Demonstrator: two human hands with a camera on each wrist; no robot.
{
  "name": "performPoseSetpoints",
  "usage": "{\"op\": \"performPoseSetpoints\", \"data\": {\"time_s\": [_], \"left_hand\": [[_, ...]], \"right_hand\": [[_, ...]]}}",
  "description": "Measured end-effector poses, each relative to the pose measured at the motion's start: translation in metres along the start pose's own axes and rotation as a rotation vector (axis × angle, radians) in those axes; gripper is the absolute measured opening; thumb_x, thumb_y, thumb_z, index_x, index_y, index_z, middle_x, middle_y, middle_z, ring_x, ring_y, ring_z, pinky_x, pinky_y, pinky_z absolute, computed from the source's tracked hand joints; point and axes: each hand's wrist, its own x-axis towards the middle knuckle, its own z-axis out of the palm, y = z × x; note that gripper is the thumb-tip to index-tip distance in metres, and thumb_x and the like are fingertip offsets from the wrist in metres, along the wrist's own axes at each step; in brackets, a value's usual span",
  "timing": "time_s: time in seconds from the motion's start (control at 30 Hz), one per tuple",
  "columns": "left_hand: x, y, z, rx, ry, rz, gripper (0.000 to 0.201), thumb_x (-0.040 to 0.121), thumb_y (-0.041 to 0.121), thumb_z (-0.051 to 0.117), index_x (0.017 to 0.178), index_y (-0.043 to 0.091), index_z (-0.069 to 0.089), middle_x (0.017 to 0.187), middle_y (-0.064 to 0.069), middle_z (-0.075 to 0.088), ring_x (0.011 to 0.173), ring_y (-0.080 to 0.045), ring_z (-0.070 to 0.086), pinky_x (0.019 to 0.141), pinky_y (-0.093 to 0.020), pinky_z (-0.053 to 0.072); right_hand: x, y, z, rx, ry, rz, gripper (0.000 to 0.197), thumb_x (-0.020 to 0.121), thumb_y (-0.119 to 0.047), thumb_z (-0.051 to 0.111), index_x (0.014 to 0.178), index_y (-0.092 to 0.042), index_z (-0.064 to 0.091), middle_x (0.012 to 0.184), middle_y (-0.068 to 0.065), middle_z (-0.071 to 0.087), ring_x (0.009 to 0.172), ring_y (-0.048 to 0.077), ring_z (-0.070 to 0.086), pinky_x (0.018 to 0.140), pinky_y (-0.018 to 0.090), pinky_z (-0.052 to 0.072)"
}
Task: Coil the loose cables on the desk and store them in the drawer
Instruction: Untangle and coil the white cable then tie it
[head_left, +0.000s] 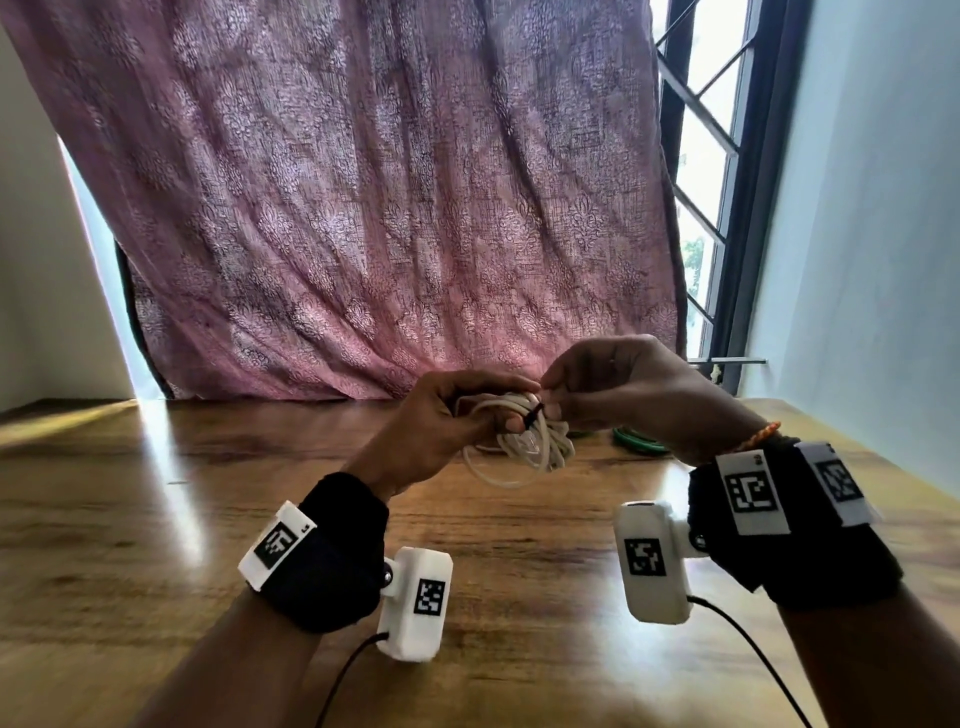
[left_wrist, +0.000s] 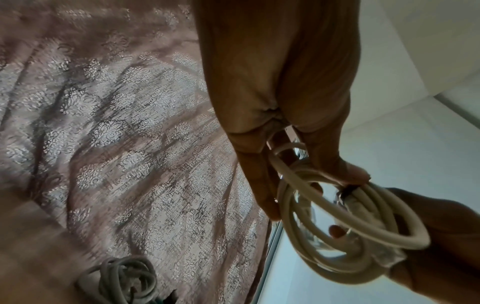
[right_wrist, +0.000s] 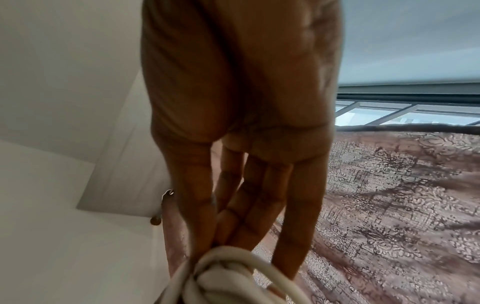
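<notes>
A white cable (head_left: 524, 447) wound into a loose coil hangs in the air above the wooden desk (head_left: 156, 519). My left hand (head_left: 511, 405) grips the top of the coil, thumb in front and fingers behind. Opposite it, my right hand (head_left: 556, 400) pinches a short black tie (head_left: 535, 415) at the top of the bundle. The left wrist view shows the coil's loops (left_wrist: 337, 236) hanging from my left hand (left_wrist: 306, 185). In the right wrist view my right hand (right_wrist: 233, 226) has its thumb and fingertips meeting at the coil (right_wrist: 233, 273).
A green cable (head_left: 636, 441) lies on the desk behind my right wrist. Another pale bundled cable (left_wrist: 122, 281) shows low in the left wrist view. A patterned pink curtain (head_left: 389, 208) hangs behind the desk, with a barred window (head_left: 711, 182) to the right. No drawer is in view.
</notes>
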Motion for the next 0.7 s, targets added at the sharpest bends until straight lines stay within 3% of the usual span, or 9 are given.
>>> {"op": "performPoseSetpoints", "data": {"time_s": [0.13, 0.2, 0.27, 0.33, 0.5, 0.63, 0.7], "left_hand": [[0.0, -0.002, -0.001, 0.05, 0.025, 0.045, 0.032, 0.072, 0.0, 0.07, 0.102, 0.009, 0.072, 0.095, 0.003, 0.074, 0.093, -0.01, 0.067, 0.083, -0.022, 0.051], [0.001, 0.0, 0.002, 0.066, 0.014, 0.075, 0.034, 0.074, -0.004, 0.069, 0.107, 0.001, 0.067, 0.096, 0.004, 0.073, 0.093, -0.009, 0.067, 0.084, -0.021, 0.05], [0.001, 0.003, 0.008, 0.042, -0.013, 0.095, 0.036, 0.072, 0.0, 0.069, 0.107, 0.0, 0.065, 0.095, 0.008, 0.073, 0.091, -0.006, 0.066, 0.082, -0.018, 0.049], [0.002, 0.007, 0.012, 0.029, -0.024, 0.111, 0.038, 0.071, 0.001, 0.068, 0.109, 0.003, 0.062, 0.094, 0.01, 0.073, 0.091, -0.005, 0.066, 0.082, -0.017, 0.049], [0.001, 0.007, 0.007, 0.045, -0.001, 0.095, 0.042, 0.072, -0.008, 0.068, 0.113, -0.002, 0.062, 0.094, 0.008, 0.073, 0.09, -0.005, 0.066, 0.08, -0.017, 0.049], [0.0, 0.008, 0.006, 0.044, -0.01, 0.087, 0.039, 0.07, -0.003, 0.07, 0.108, -0.001, 0.065, 0.095, 0.007, 0.073, 0.092, -0.007, 0.066, 0.082, -0.02, 0.051], [0.001, 0.006, 0.008, 0.07, -0.017, 0.092, 0.034, 0.071, -0.002, 0.071, 0.105, 0.004, 0.067, 0.097, 0.003, 0.072, 0.094, -0.011, 0.065, 0.086, -0.025, 0.053]], "right_hand": [[0.004, 0.003, -0.001, -0.057, 0.014, 0.001, 0.038, 0.067, 0.009, 0.072, 0.099, -0.001, 0.055, 0.083, 0.016, 0.064, 0.079, 0.026, 0.06, 0.076, 0.039, 0.049], [0.005, 0.005, -0.007, 0.033, -0.078, 0.052, 0.051, 0.058, -0.001, 0.079, 0.103, -0.005, 0.053, 0.08, 0.011, 0.063, 0.075, 0.021, 0.06, 0.073, 0.032, 0.051], [0.005, 0.009, -0.014, 0.267, -0.196, 0.123, 0.065, 0.05, -0.01, 0.088, 0.106, -0.005, 0.054, 0.079, 0.008, 0.062, 0.07, 0.017, 0.06, 0.065, 0.024, 0.052], [0.006, 0.013, -0.019, 0.404, -0.23, 0.163, 0.065, 0.049, -0.012, 0.091, 0.104, -0.005, 0.058, 0.079, 0.008, 0.062, 0.072, 0.018, 0.061, 0.066, 0.024, 0.053], [0.01, 0.019, -0.014, 0.375, -0.129, 0.224, 0.073, 0.032, -0.022, 0.096, 0.096, -0.01, 0.065, 0.09, 0.013, 0.067, 0.074, 0.019, 0.065, 0.069, 0.027, 0.055], [0.01, 0.021, -0.013, 0.307, -0.146, 0.264, 0.059, 0.031, -0.031, 0.096, 0.082, -0.021, 0.071, 0.087, 0.005, 0.067, 0.073, 0.016, 0.06, 0.068, 0.029, 0.049], [0.009, 0.023, -0.015, 0.273, -0.181, 0.29, 0.057, 0.03, -0.035, 0.096, 0.079, -0.023, 0.069, 0.082, 0.001, 0.067, 0.068, 0.012, 0.06, 0.061, 0.025, 0.047]]}}
